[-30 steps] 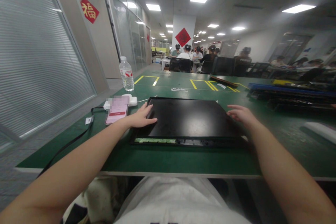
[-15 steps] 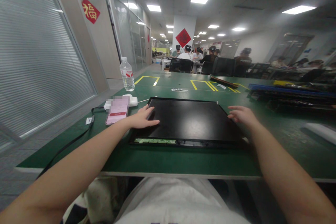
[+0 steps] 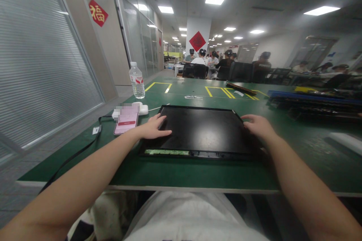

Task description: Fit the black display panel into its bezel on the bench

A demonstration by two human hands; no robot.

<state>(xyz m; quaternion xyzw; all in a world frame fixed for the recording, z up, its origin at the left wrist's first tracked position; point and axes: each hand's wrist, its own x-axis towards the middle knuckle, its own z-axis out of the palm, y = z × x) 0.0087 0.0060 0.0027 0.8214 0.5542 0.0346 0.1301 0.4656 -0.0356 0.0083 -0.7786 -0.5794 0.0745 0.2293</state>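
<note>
A flat black panel [image 3: 202, 130] lies on the green table [image 3: 181, 173] in front of me, with a green circuit strip along its near edge. My left hand [image 3: 152, 128] rests flat on the panel's left side, fingers spread. My right hand [image 3: 258, 126] lies on the panel's right edge, fingers curled over it. Neither hand lifts the panel.
A pink phone [image 3: 126, 123] and a white charger [image 3: 143, 109] with a black cable lie left of the panel. A water bottle [image 3: 137, 80] stands behind them. Dark stacked panels [image 3: 313, 105] sit at the right. Several seated people work at tables farther back.
My right hand has come down from hovering onto the panel's right edge. The panel has shifted slightly. My left hand stays put.
</note>
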